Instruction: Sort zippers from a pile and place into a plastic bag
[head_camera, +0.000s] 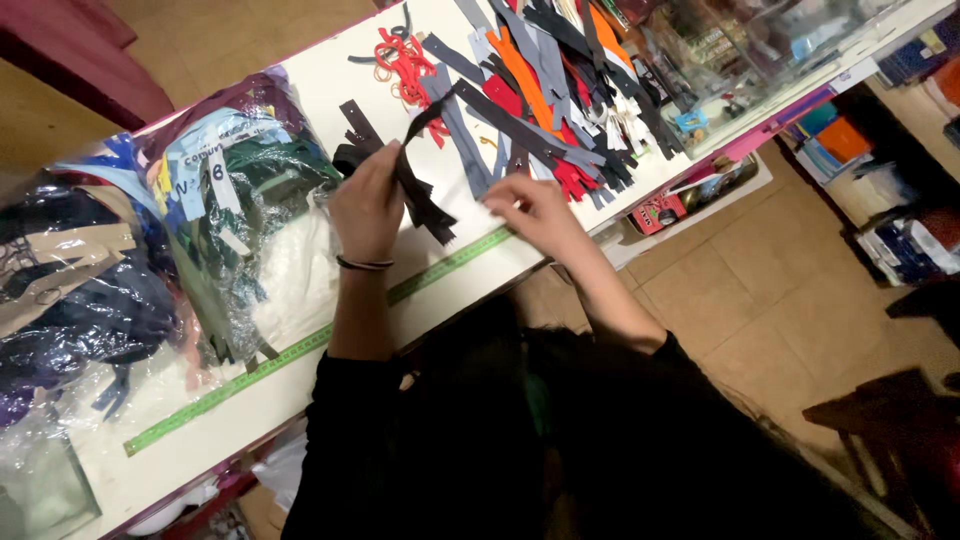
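1. Black zippers (425, 205): small bunch held just above the white table (440, 290), near the green measuring tape (450, 262). Prob. light, floppy cloth tape w/ stiff teeth down the middle; the ends droop.
2. Best hold: pinch across the bunch mid-length, so the strips stay together.
3. Left hand (367, 205): fingers closed around the bunch, wrist bent down, bangle on the wrist.
4. Right hand (528, 208): fingertips pinched together by the heap of coloured zippers (545, 90); what it pinches is too small to tell.
5. Bagged stock (240, 200) lies left.
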